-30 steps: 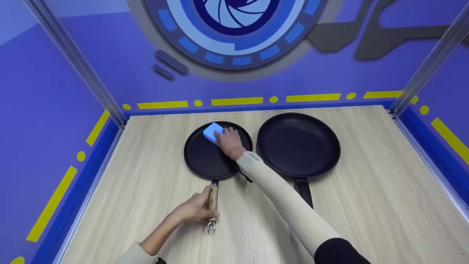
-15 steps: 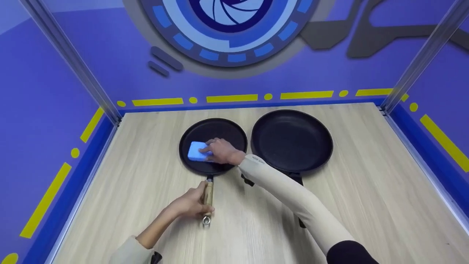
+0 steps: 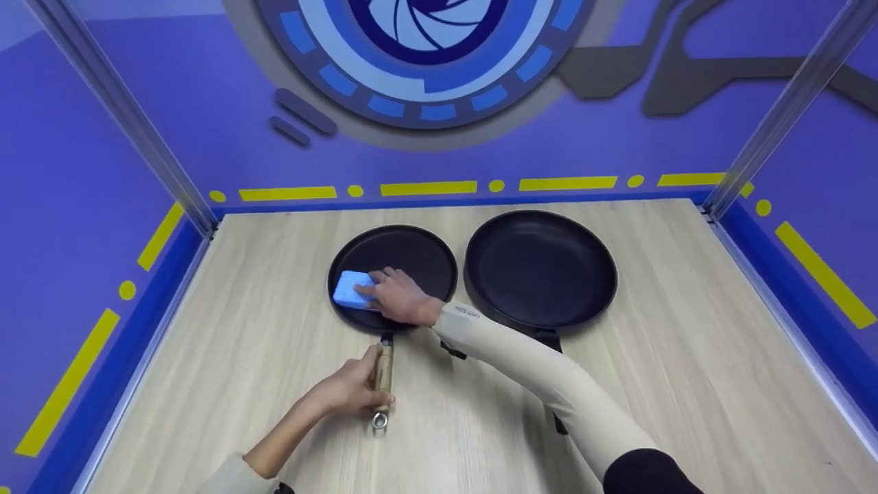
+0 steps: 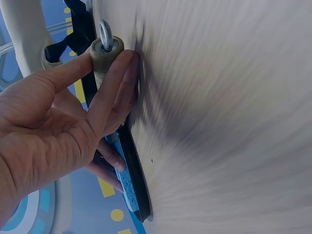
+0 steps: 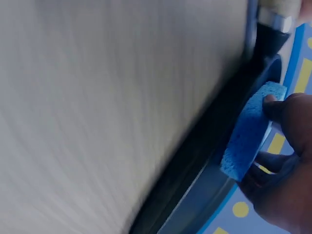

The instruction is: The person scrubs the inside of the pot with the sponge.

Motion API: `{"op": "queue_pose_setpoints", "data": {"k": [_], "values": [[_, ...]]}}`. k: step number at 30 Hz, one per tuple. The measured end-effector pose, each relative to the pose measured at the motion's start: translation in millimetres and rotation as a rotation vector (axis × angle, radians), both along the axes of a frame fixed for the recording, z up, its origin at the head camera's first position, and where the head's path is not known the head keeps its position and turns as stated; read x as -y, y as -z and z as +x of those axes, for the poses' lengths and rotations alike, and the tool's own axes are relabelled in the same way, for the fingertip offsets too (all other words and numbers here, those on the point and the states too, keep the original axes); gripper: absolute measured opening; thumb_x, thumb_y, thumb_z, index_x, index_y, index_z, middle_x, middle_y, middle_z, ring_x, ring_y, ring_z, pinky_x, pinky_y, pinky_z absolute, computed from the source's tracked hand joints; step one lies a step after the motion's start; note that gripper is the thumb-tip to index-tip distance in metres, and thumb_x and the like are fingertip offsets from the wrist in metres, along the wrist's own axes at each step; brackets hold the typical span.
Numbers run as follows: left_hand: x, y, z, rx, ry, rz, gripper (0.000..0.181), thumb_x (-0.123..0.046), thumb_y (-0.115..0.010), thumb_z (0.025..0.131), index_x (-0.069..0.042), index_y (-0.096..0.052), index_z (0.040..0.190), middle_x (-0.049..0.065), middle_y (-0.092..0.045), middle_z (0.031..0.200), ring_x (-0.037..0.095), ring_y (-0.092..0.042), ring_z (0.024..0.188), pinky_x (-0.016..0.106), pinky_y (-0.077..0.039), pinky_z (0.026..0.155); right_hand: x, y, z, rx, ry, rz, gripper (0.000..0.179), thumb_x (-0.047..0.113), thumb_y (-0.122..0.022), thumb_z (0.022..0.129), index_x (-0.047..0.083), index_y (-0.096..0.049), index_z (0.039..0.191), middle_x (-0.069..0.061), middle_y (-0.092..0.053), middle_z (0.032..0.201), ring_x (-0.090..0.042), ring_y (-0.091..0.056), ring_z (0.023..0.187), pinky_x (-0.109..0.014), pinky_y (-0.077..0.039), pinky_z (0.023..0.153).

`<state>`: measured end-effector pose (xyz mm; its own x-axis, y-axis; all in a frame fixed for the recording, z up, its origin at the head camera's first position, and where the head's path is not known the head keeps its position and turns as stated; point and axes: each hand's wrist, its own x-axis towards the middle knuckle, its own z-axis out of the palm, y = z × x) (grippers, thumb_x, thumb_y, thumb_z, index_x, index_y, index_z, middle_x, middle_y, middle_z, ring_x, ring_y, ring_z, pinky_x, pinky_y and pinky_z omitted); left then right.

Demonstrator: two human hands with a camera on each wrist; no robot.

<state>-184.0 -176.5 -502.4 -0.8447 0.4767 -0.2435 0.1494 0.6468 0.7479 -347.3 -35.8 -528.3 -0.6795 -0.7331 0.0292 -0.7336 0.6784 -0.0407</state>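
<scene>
A shallow black frying pan (image 3: 418,250) lies on the wooden tabletop, its wooden handle (image 3: 384,370) toward me. My left hand (image 3: 350,387) grips that handle from the left; in the left wrist view the fingers (image 4: 114,87) curl about its end near the metal ring (image 4: 105,35). A blue sponge (image 3: 351,289) lies on the left part of the pan's surface. Its right side is held by my right hand (image 3: 401,296), and in the right wrist view thumb and fingers pinch the sponge (image 5: 253,129) against the pan.
A larger, deeper black frying pan (image 3: 542,267) stands close on the right, its black handle (image 3: 549,339) partly hidden under my right forearm. Blue patterned walls (image 3: 171,82) enclose the tabletop (image 3: 686,329) at the back and both sides.
My right hand has drawn the sponge from the pan's far part down toward its near left side. The left hand keeps its grip on the handle.
</scene>
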Motion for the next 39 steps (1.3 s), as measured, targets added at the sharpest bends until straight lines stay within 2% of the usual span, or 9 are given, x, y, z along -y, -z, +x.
{"op": "queue_pose_setpoints", "data": {"k": [6,13,18,24,30,35,39], "values": [[-10.5,3.3,7.1,0.081,-0.018,0.027,0.083,-0.014,-0.079,0.090,0.004,-0.028,0.152,0.013,-0.065,0.094,0.020,-0.060,0.082,0.035,-0.050,0.074,-6,1.0,-22.5,0.033,0.077,0.014,0.047,0.035,-0.051,0.108,0.025,-0.047,0.154,-0.016,-0.050,0.154,-0.034,-0.051,0.137,-0.046,-0.043,0.118],[-18.5,2.7,3.5,0.049,0.021,0.074,0.077,-0.013,-0.077,0.090,0.004,-0.031,0.149,0.010,-0.067,0.091,0.018,-0.059,0.079,0.031,-0.047,0.074,-29,-5.0,-53.7,-0.016,0.252,0.024,0.045,0.034,-0.049,0.108,0.019,-0.048,0.151,-0.020,-0.056,0.142,-0.037,-0.054,0.127,-0.048,-0.048,0.110],[-18.0,0.5,1.2,0.057,0.008,0.051,0.077,-0.012,-0.078,0.090,0.003,-0.031,0.149,0.010,-0.066,0.091,0.018,-0.058,0.079,0.032,-0.047,0.072,-47,-10.0,-64.5,-0.031,0.341,0.030,0.038,0.030,-0.053,0.107,0.014,-0.054,0.141,-0.022,-0.061,0.131,-0.039,-0.057,0.121,-0.049,-0.051,0.104],[-10.3,1.3,0.9,0.067,-0.011,0.040,0.077,-0.012,-0.078,0.089,0.003,-0.031,0.149,0.010,-0.066,0.090,0.017,-0.058,0.076,0.030,-0.047,0.070,-53,-13.6,-61.2,-0.043,0.405,0.070,0.029,0.027,-0.058,0.105,0.009,-0.063,0.127,-0.022,-0.067,0.121,-0.037,-0.064,0.115,-0.047,-0.057,0.096],[-2.0,2.0,1.9,0.075,-0.017,0.016,0.079,-0.011,-0.078,0.090,0.004,-0.029,0.150,0.011,-0.066,0.092,0.018,-0.059,0.078,0.033,-0.049,0.072,-51,-17.4,-53.2,-0.007,0.442,0.068,0.024,0.022,-0.063,0.100,0.003,-0.073,0.112,-0.020,-0.073,0.115,-0.036,-0.068,0.107,-0.046,-0.059,0.091],[-0.9,1.7,-0.2,0.088,-0.027,0.009,0.082,-0.009,-0.078,0.089,0.004,-0.027,0.152,0.015,-0.066,0.097,0.020,-0.060,0.082,0.034,-0.052,0.075,-54,-18.9,-45.7,0.007,0.441,0.073,0.030,0.027,-0.067,0.097,0.001,-0.074,0.111,-0.022,-0.072,0.114,-0.038,-0.068,0.107,-0.047,-0.060,0.090],[-1.8,3.2,0.5,0.080,-0.028,-0.008,0.082,-0.009,-0.079,0.089,0.004,-0.028,0.152,0.014,-0.066,0.096,0.020,-0.061,0.082,0.034,-0.052,0.075,-57,-17.3,-31.9,0.013,0.411,0.072,0.032,0.029,-0.069,0.096,0.002,-0.073,0.112,-0.023,-0.072,0.113,-0.039,-0.068,0.106,-0.049,-0.060,0.087]]}}
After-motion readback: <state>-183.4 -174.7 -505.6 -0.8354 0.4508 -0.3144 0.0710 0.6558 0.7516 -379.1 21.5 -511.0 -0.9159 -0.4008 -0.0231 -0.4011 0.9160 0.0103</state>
